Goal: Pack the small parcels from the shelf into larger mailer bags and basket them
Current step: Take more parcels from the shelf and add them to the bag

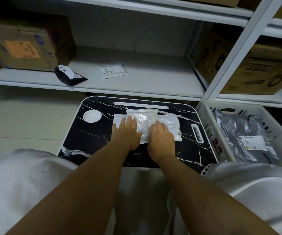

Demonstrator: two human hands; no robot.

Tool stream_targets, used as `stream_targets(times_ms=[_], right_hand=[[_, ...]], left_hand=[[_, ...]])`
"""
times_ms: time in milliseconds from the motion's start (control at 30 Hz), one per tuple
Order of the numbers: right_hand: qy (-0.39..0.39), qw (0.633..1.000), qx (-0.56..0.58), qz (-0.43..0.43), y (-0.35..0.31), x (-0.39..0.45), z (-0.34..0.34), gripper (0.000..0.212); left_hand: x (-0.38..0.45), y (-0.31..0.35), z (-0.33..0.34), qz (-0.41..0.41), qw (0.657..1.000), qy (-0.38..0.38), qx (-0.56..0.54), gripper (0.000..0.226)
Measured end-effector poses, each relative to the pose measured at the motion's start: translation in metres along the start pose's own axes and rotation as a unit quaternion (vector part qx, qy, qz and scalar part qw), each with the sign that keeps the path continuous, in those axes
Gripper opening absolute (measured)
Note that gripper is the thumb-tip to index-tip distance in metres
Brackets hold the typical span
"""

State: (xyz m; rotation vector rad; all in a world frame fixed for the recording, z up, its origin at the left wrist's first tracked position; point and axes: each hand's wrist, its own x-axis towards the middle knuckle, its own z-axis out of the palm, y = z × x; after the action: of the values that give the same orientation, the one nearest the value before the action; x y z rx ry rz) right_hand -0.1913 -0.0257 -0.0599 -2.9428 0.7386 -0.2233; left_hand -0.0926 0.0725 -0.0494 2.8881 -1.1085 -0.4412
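Both hands press flat, fingers straight, gripping nothing: the left hand (pixel 128 133) and right hand (pixel 160 138) bear on a white mailer (pixel 169 126) with a parcel (pixel 142 118) at the table's (pixel 89 138) far middle. Best smooth outward to push air out before sealing. Two parcels (pixel 112 70) wait on the shelf (pixel 153 82); the basket (pixel 221 133) stands off the right edge.

White metal shelving (pixel 137 85), pale floor (pixel 26 119)

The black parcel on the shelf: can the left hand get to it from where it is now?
Probably yes. The black parcel lies near the open shelf front, nothing before it. The left hand presses flat on the white mailer bag and would have to lift off it first.
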Motion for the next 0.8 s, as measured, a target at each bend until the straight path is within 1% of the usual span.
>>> stream_targets(times_ms=[67,133,267,367,600,800], right_hand=[[-0.056,0.998,-0.007,-0.019,0.001,0.013,0.008,0.06],[-0.089,0.995,-0.02,-0.034,0.005,0.017,0.017,0.064],[-0.104,0.994,-0.028,-0.028,0.017,0.021,0.036,0.06],[-0.118,0.992,-0.041,-0.033,0.025,0.022,0.048,0.06],[-0.16,0.985,-0.032,-0.049,0.029,0.034,0.059,0.058],[-0.159,0.986,0.004,-0.041,0.029,0.038,0.061,0.055]], left_hand=[[0.007,0.004,0.011,0.012,0.999,0.04,0.03,0.067],[0.012,0.007,0.02,0.02,0.996,0.059,0.056,0.067],[0.023,0.009,0.036,0.031,0.996,0.053,0.06,0.064],[0.03,0.007,0.049,0.039,0.996,0.06,0.054,0.06],[0.042,0.002,0.06,0.03,0.999,0.019,0.028,0.06],[0.046,0.004,0.057,0.026,1.0,0.005,0.016,0.06]])
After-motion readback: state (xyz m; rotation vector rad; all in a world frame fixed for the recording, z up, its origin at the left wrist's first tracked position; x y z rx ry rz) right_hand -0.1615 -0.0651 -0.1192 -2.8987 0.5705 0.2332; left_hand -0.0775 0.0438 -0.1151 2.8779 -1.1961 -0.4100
